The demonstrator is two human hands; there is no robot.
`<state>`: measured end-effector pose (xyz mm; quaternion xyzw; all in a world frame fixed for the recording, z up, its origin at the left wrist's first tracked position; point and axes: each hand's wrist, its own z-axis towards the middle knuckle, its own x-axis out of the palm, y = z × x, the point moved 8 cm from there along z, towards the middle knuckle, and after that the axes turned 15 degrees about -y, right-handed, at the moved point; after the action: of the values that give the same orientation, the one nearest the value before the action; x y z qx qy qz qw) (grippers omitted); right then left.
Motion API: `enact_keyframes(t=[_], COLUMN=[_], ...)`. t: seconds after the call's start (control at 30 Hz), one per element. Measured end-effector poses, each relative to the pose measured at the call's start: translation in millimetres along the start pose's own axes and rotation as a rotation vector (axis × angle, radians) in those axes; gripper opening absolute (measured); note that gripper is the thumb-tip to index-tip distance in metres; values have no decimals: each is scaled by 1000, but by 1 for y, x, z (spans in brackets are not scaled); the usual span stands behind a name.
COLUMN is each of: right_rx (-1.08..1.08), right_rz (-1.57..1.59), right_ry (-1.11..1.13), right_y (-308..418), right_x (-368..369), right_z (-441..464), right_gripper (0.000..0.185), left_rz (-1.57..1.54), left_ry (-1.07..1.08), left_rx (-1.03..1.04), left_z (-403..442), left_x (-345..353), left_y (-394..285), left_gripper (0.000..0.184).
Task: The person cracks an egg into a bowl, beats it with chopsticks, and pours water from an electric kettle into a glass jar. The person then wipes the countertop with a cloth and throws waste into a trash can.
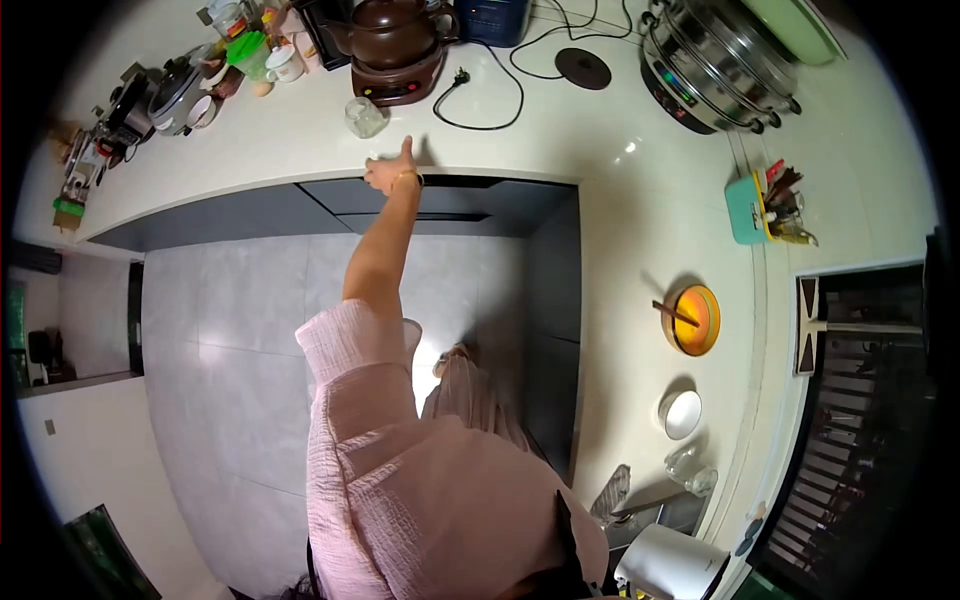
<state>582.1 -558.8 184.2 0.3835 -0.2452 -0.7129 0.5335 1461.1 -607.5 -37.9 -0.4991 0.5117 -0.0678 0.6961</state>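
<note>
My left hand (392,172) reaches out over the front edge of the counter (290,150), with a bracelet on its wrist. Thumb and fingers are apart, and no object shows in them. Just beyond the fingertips stands a small clear glass jar (366,118), not touching the hand. Behind the jar is a dark brown teapot (392,32) on a brown electric base (398,82) with lit buttons. A black power cord with a plug (461,76) lies to its right. My right hand is out of view.
A round dark lid (583,69) and a steel steamer (715,70) sit toward the right corner. Along the right counter are a utensil holder (745,210), an orange bowl (712,320) and a white bowl (684,415). Dark drawers (450,205) run beneath the counter.
</note>
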Motion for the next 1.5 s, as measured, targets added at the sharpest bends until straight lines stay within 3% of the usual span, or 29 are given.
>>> enact_keyframes(t=[0.2,0.27,0.3,0.33,0.43,0.5,0.53,0.6,0.63,0.67,0.73,0.87,0.93,1.0,1.03,1.07,1.13,1.2,1.27,1.33,1.4,1.5], right_rx=[-73,-84,-90,-98,-120,43,207,498,548,515,458,470,464,466,455,470,433,437,422,367,280,306], right_rz=[-33,-57,-84,-108,-213,-186,-95,214,234,6,48,73,84,113,139,148,146,138,176,154,169,159], right_ry=[50,80,102,126,274,291,220,-88,-118,-211,-236,-268,-248,-231,-210,-206,-127,-31,69,174,242,394], right_y=[46,48,47,47,39,20,4,-54,-36,-27,-15,-6,-19,-35,-43,-51,-63,-91,-101,-126,-139,-145], right_x=[6,3,-4,-15,-40,-33,-41,-51,-48,-57,-62,-67,-72,-76,-76,-78,-77,-76,-72,-68,-65,-59], right_z=[-29,-26,-20,-13,-10,-12,-6,18,7,10,10,9,16,25,30,35,48,66,81,101,116,135], right_gripper=[37,37,37,38,39,39,40,12,14,11,10,11,10,11,12,12,9,9,10,14,19,24], left_rz=[145,189,259,307,371,282,213,88,37,-12,-90,-206,-615,-990,-798,-575,-427,-246,-438,-500,-330,-327], left_ry=[-113,-94,-110,-263,-131,-35,3,69,89,99,97,117,786,1451,1304,1018,1133,1054,1402,1734,1955,2007], left_rx=[-191,-261,-211,-59,155,233,233,189,154,119,69,322,36,-276,290,774,1010,1383,1469,1332,1245,1563], left_z=[48,65,84,106,113,104,97,88,83,79,80,88,69,22,-31,-97,-189,-284,-377,-449,-507,-593], left_x=[39,53,75,116,126,128,126,113,104,90,58,67,120,119,57,-19,-75,-133,-206,-252,-285,-335], left_y=[-40,-37,-29,-16,-24,-24,-24,-23,-24,-27,-33,-19,12,6,1,-9,4,24,48,86,125,164], left_gripper=[91,103,112,118,109,103,100,94,91,88,83,65,56,49,47,45,46,48,55,55,59,63])
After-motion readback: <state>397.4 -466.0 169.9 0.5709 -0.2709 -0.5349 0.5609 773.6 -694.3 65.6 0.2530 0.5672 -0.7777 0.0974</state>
